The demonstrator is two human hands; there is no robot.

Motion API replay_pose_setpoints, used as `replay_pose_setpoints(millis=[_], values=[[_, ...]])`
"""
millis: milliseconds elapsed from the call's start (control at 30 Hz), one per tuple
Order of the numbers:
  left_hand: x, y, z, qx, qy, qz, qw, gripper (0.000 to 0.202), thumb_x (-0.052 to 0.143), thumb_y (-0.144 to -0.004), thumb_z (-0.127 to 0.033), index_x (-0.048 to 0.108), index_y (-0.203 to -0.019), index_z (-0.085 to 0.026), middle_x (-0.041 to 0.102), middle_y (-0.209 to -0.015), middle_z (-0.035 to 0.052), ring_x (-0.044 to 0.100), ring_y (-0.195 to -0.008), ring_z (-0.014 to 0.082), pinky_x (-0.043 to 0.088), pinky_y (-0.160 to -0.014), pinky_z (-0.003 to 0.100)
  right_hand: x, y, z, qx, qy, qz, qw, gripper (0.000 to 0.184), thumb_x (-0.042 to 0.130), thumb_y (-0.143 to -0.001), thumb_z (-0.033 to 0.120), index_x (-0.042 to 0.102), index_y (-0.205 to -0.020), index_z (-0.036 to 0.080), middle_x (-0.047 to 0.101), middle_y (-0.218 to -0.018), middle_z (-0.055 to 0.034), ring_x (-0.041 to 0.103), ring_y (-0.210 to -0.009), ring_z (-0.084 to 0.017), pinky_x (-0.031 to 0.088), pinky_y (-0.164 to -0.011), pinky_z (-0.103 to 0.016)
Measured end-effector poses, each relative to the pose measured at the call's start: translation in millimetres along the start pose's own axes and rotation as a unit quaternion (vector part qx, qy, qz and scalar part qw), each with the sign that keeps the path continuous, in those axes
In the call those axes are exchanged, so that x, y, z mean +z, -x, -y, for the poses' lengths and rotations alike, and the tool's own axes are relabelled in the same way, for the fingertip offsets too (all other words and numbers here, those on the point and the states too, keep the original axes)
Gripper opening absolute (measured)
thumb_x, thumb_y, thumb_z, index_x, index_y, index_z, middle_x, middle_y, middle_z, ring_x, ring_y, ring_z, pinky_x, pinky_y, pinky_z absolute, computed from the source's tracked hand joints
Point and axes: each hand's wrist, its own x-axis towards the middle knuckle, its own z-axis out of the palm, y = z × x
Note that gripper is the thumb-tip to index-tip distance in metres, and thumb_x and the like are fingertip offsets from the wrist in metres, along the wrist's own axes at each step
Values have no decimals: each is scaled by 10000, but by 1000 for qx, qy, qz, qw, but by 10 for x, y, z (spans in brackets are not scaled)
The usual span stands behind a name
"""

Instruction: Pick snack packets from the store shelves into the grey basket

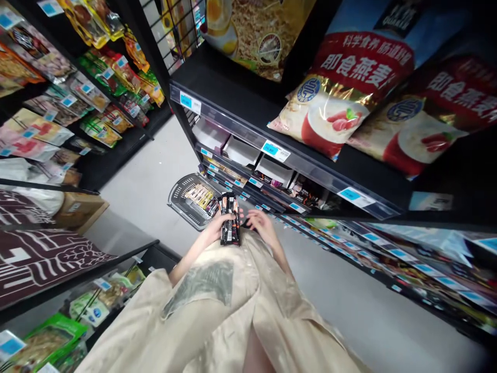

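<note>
Dark packets [231, 232] are being pinched in the left hand [215, 228], best squared together, just right of the basket [181, 199], while the right hand [263, 225] is being held loosely spread, seemingly empty.

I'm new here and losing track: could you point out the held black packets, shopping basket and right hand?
Black packets [230, 232]: head view, on the wrapper below the thumb.
Shopping basket [180, 202]: head view, on its bare inside.
Right hand [263, 224]: head view, on the back of the hand.
</note>
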Motion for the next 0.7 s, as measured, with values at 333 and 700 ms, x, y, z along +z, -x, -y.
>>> replay_pose_setpoints(millis=[333,700], values=[[14,6,66,69,-30,-36,997,521,900,-570,-158,704,-1052,-140,795,-966,101,770,-876,266,622,-828,364,116,-82,255,99,-74,172,977,479,925,-682,378,713,-1077,209,722,-1038,-28,702,-682,-149,582,-543,-248],[-167,37,12,86,55,-127,987,419,924,-628,-192,660,-950,-157,758,-919,75,775,-800,236,670,-670,342,-112,-174,394,33,-35,1,999,421,927,-678,419,800,-1035,235,803,-985,-62,744,-925,-250,585,-883,-375]])
